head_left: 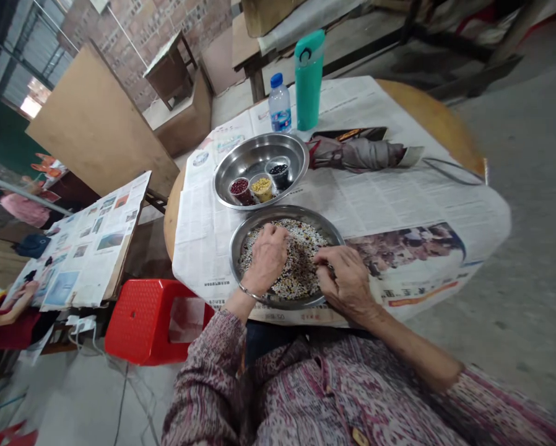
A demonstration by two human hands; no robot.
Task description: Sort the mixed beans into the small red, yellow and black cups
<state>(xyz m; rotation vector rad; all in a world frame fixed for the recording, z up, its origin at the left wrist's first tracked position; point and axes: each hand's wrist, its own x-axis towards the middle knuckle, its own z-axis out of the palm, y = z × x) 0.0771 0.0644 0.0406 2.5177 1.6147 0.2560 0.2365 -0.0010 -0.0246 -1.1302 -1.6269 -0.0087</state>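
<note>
A metal basin [234, 251] in front of me holds a mix of white grains and darker and yellow beans [299, 279]. My left hand [267, 255] is over the left part of the mix, fingers curled down and drawn together. Over the basin's right rim, my right hand [345, 277] has its thumb and fingers bent toward each other at the grains. Whatever sits between the fingertips is too small or hidden. Just behind stands a second metal basin [250, 160] with a cup of red beans [241, 192], a cup of yellow beans [262, 188] and a cup of black beans [278, 174].
Newspaper [436, 204] covers the round table. At its back are a blue-capped water bottle [280, 106], a teal bottle [308, 83] and a folded grey umbrella [361, 153]. A red stool [136, 322] stands at left, near another newspaper-covered table [85, 272] where people sit.
</note>
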